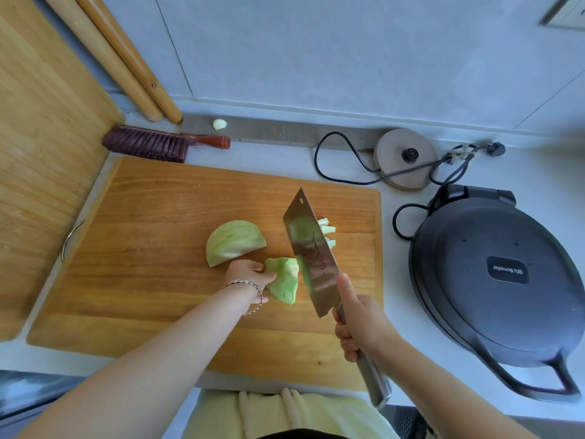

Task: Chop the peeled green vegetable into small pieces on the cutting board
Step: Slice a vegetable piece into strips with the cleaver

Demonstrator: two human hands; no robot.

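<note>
A wooden cutting board (152, 236) lies on the counter. My left hand (248, 277) presses a pale green peeled vegetable piece (285, 283) down on it. My right hand (361, 324) grips the steel handle of a cleaver (311, 255), whose blade stands against the right side of that piece. Cut green pieces (327, 232) lie just beyond the blade, partly hidden by it. A larger dome-shaped half (234, 240) of the vegetable rests cut side down to the left, apart from my hand.
A dark electric griddle (500, 280) sits right of the board, with a kettle base (406, 158) and cords behind it. A brush (158, 142) and a garlic clove (219, 124) lie at the back. Another wooden board (41, 147) and rolling pins (126, 61) lean at left.
</note>
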